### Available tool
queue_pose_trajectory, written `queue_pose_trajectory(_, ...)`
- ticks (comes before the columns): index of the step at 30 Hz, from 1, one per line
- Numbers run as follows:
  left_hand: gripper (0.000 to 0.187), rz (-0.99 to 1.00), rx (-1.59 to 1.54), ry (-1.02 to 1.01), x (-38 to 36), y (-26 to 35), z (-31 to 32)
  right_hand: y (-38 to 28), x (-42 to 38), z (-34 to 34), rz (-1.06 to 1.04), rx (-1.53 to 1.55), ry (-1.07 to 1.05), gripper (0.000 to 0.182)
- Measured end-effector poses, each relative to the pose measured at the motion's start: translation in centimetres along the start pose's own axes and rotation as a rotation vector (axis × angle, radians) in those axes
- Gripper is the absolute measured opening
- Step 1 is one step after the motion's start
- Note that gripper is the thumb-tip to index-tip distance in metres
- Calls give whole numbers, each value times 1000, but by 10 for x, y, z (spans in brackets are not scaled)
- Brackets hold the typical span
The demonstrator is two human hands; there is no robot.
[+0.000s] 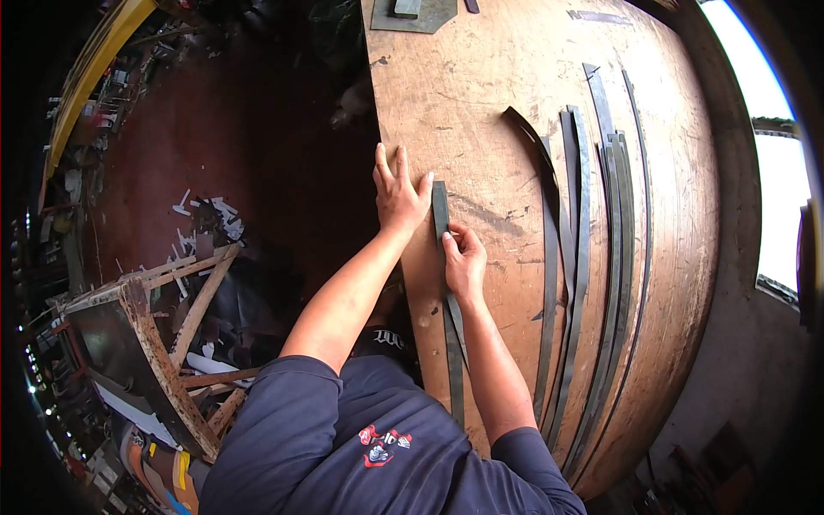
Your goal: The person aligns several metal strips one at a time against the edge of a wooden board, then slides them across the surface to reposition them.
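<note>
A dark grey-green strip (pixel 440 202) lies lengthwise near the left edge of the wooden table (pixel 489 343). My right hand (pixel 466 262) pinches the side of this strip between thumb and bent fingers. Below that hand the strip runs toward my body, with a second length crossing it at an angle. My left hand (pixel 399 193) rests at the table's edge with its fingers spread, the thumb tip close beside the strip's far end. Nothing is held in that hand.
More long dark strips (pixel 577 189) lie across the table to the right, one with a curled end (pixel 524 124). A flat dark plate (pixel 416 17) sits at the far left corner. Left of the table are a wooden frame (pixel 163 360) and white scraps (pixel 219 219) on the floor.
</note>
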State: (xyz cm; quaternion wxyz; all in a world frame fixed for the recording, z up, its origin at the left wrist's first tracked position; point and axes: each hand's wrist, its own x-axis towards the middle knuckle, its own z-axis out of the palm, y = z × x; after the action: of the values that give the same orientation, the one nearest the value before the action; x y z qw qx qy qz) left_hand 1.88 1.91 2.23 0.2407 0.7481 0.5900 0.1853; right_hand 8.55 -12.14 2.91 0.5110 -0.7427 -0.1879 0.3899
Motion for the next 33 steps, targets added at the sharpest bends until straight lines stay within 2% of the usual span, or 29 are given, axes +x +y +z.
queue_pose_trajectory(18, 70, 20, 24, 17, 0, -2, 2, -1, 1, 0, 17, -5, 6, 21)
queue_pose_trajectory(23, 62, 8, -71, 5, 0, -1, 0, -7, 0, 0, 29, -11, -12, 21)
queue_pose_trajectory(33, 56, 38, -5, 27, 1, -5, 5, -6, 1, -1, 46, -36, -12, 21)
